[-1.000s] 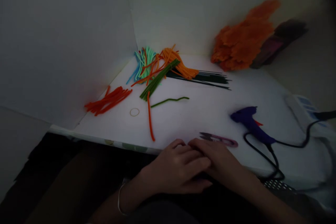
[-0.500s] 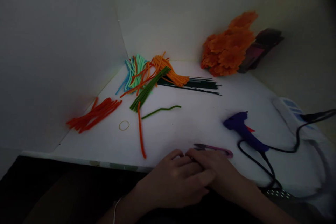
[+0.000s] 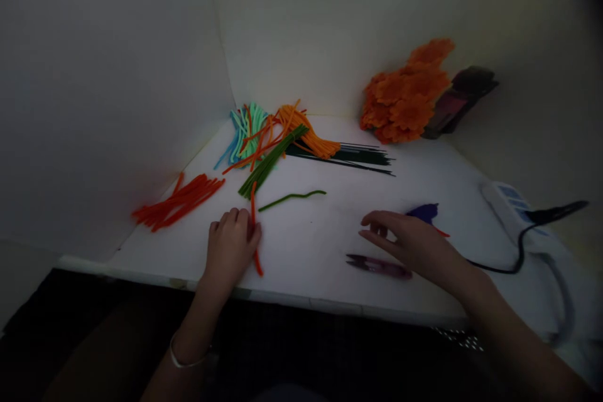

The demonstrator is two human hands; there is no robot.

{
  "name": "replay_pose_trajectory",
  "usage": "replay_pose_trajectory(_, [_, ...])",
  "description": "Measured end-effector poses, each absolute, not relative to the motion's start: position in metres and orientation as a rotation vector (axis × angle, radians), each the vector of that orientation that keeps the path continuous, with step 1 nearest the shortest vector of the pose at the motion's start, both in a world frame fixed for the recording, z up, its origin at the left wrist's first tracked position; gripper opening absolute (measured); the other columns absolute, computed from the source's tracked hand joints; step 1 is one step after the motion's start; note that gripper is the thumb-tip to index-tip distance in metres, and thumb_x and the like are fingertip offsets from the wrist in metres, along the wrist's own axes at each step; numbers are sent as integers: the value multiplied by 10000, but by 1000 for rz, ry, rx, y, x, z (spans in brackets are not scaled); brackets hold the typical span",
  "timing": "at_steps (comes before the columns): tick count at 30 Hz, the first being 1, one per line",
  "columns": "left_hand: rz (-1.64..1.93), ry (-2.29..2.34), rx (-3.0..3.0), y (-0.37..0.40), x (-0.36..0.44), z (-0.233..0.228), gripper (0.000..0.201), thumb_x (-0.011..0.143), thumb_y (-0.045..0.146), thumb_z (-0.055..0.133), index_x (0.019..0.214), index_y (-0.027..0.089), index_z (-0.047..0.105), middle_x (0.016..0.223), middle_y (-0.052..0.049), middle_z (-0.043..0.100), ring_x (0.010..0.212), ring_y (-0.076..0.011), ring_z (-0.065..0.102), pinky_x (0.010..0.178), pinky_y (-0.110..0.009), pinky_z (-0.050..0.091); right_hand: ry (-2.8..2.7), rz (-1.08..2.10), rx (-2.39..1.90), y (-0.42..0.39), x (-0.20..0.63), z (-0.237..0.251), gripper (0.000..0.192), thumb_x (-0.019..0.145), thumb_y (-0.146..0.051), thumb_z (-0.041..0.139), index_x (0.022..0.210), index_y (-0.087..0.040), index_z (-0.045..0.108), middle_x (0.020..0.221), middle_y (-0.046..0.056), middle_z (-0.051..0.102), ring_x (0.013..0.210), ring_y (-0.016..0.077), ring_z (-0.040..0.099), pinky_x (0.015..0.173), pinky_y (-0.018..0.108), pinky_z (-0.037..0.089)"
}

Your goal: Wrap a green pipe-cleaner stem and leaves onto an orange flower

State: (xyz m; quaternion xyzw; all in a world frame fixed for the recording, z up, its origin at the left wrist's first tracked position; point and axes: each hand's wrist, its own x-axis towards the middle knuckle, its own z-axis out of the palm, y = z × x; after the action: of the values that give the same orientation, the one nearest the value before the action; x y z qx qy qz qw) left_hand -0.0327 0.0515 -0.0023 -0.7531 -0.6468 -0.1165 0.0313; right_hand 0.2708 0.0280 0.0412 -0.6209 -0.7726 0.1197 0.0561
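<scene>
Left hand (image 3: 230,248), grip loosely curled, rests against the orange pipe cleaner (image 3: 255,231), not clasping it.

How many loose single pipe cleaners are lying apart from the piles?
2. An orange pipe cleaner lies under the left hand; a bent green pipe cleaner lies mid-table, just beyond. The piles behind may hide more strays.

White table (image 3: 330,245): red pipe cleaners (image 3: 176,200) at left, mixed coloured bundle (image 3: 268,135) at back, dark thin stems (image 3: 358,156), bent green piece (image 3: 292,198), pink snips (image 3: 379,266), orange flowers (image 3: 405,100), power strip (image 3: 513,207).
</scene>
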Motion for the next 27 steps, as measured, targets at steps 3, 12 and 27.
replay_pose_trajectory(3, [-397,-1962,-2397,48,-29,-1,126,844,218,408,806,164,516,859,-65,578,855,-231,538,730,-358,381,-2385,349,-1790,33,252,55,273,875,-439,413,932,-222,569,725,-2,616,607,124,553,573,244,398])
replay_pose_trajectory(12, [-729,-1826,-2711,6,-36,21,83,881,187,395,846,168,468,861,-35,546,806,-177,519,733,-325,405,-2497,381,-1759,17,248,50,277,830,-438,479,997,-237,570,871,26,614,734,160,574,648,276,424])
replay_pose_trajectory(27, [-282,-1911,-2239,60,-92,22,307,883,143,282,1097,108,500,1279,-211,396,1191,-341,359,907,-501,329,-2399,555,-1845,-4,293,16,375,819,-541,415,859,-202,572,813,55,594,697,174,542,620,293,412])
